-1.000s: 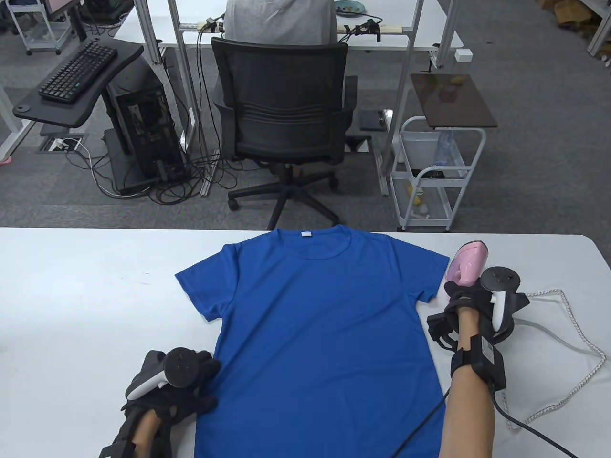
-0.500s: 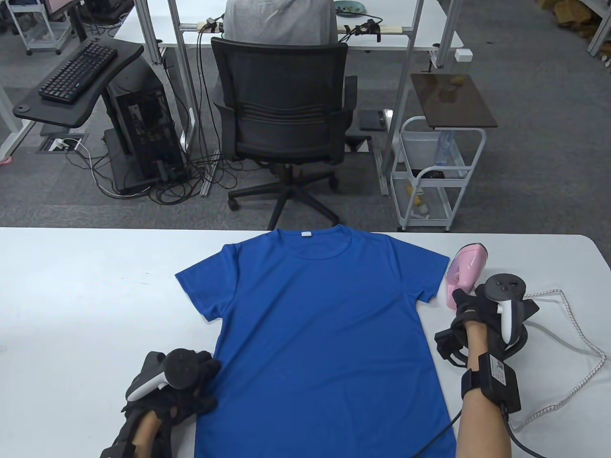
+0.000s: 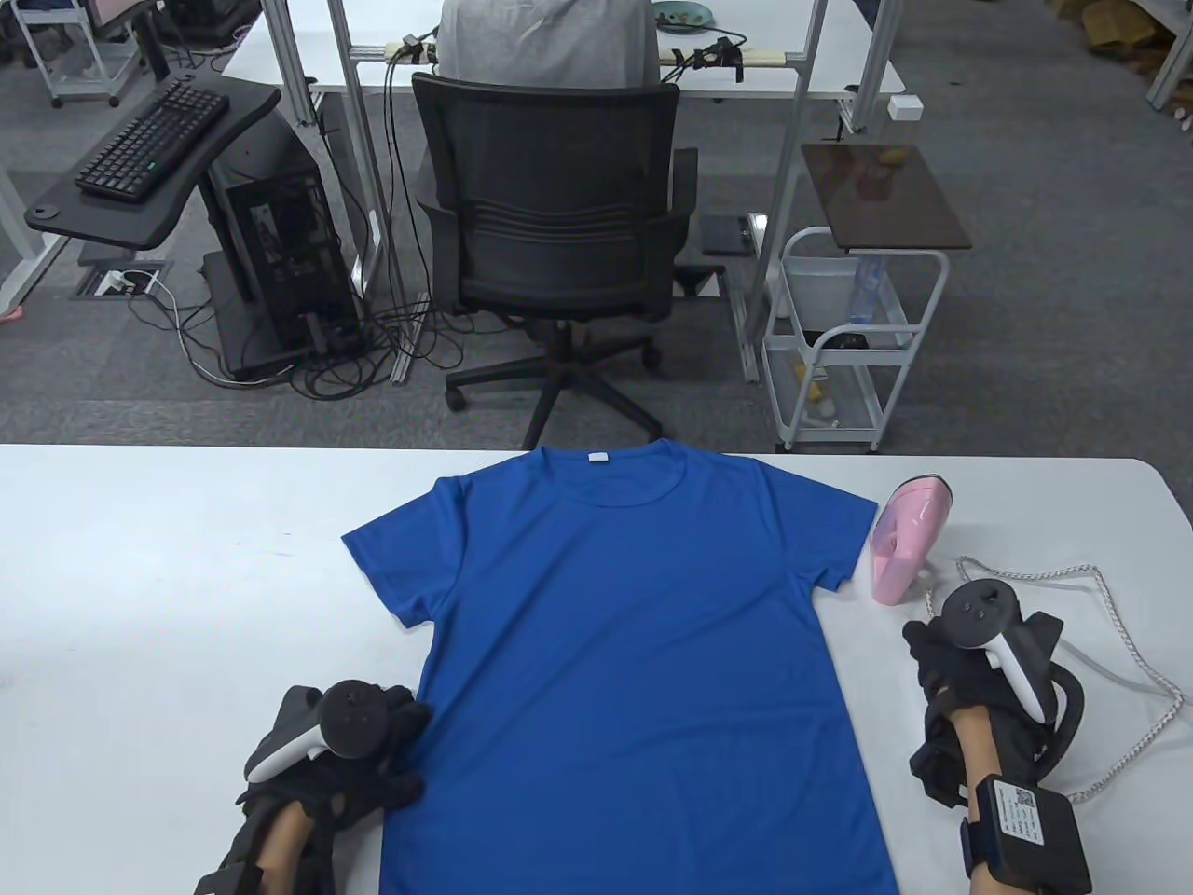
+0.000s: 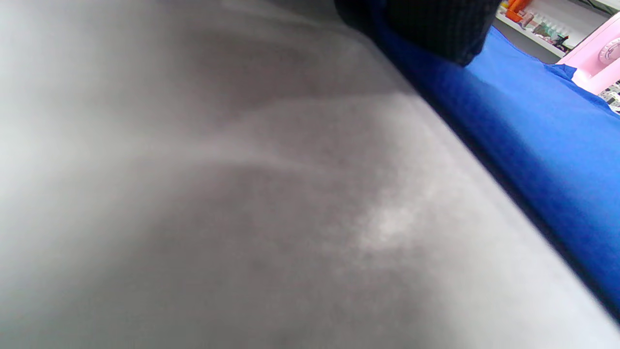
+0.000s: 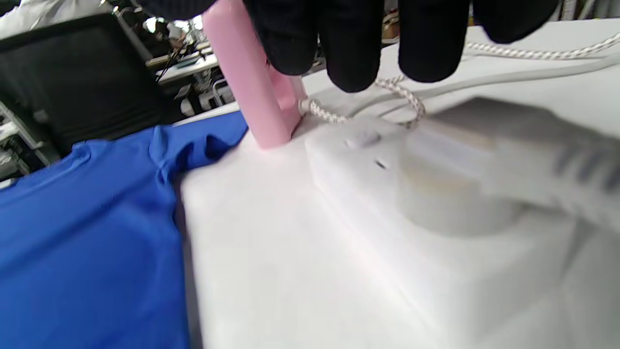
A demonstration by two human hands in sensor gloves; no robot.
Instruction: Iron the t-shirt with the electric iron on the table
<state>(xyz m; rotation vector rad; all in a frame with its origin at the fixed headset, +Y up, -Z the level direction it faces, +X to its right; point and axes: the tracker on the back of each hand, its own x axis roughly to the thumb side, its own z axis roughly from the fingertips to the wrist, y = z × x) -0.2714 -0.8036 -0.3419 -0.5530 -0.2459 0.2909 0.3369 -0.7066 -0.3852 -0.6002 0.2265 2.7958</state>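
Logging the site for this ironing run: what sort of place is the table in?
Probably an office or lab workspace, not a home. Behind the table stand an office chair, a keyboard on a computer stand, and a white cart on grey carpet.

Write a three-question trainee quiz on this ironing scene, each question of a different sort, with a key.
1. True or false: the right hand grips the pink electric iron.
2. Multiple choice: the pink iron stands (A) on the blue short-sleeved t-shirt, (B) on the white table beside the shirt's sleeve, (C) on the floor.
3. Fill in: the left hand rests at the shirt's lower ____ edge, seen from the table view.

Key: 1 false, it is apart from the iron; 2 B; 3 left.
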